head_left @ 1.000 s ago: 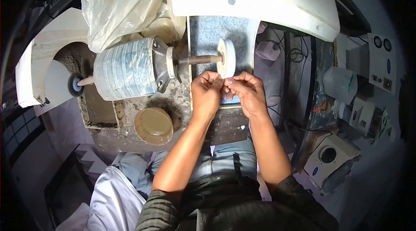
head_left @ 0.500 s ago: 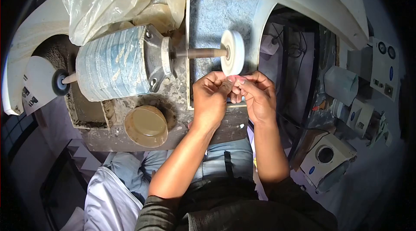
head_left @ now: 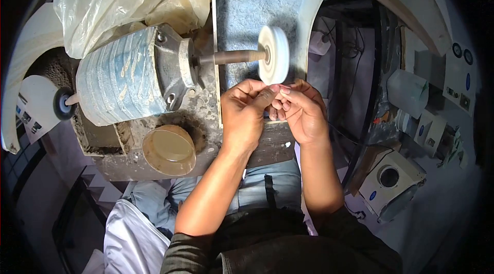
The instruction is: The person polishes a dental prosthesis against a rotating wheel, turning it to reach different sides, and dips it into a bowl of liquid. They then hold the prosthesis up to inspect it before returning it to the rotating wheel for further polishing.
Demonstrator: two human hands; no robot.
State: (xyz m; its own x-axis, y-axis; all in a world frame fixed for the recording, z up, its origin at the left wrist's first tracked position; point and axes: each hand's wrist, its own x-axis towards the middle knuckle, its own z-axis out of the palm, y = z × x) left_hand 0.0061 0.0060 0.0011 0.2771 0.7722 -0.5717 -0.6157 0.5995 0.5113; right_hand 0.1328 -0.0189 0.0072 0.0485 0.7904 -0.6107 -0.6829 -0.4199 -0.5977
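Note:
At the underside of the white buffing wheel point(head_left: 274, 55), my two hands meet with their fingertips pinched together. Between them is a small pinkish piece point(head_left: 278, 87), mostly covered by the fingers, so its kind cannot be made out. My left hand point(head_left: 247, 107) grips it from the left, thumb on top. From the right, my right hand point(head_left: 304, 112) pinches it with thumb and fingers. The wheel sits on a threaded shaft point(head_left: 231, 57) coming out of a blue-grey motor point(head_left: 121, 78). Whether the piece touches the wheel is hard to tell.
A round bowl of murky liquid point(head_left: 170, 149) stands on the stained bench point(head_left: 116, 168). Behind the wheel is a blue-lined tray point(head_left: 242, 12). Plastic sheeting point(head_left: 113, 6) covers the back left. Another person's white-clothed part point(head_left: 134, 233) shows at lower left. Boxy machines point(head_left: 391, 179) stand at right.
The view has shifted, so the motor and wheel appear slightly further left and up. Both hands stay pinched together below the wheel.

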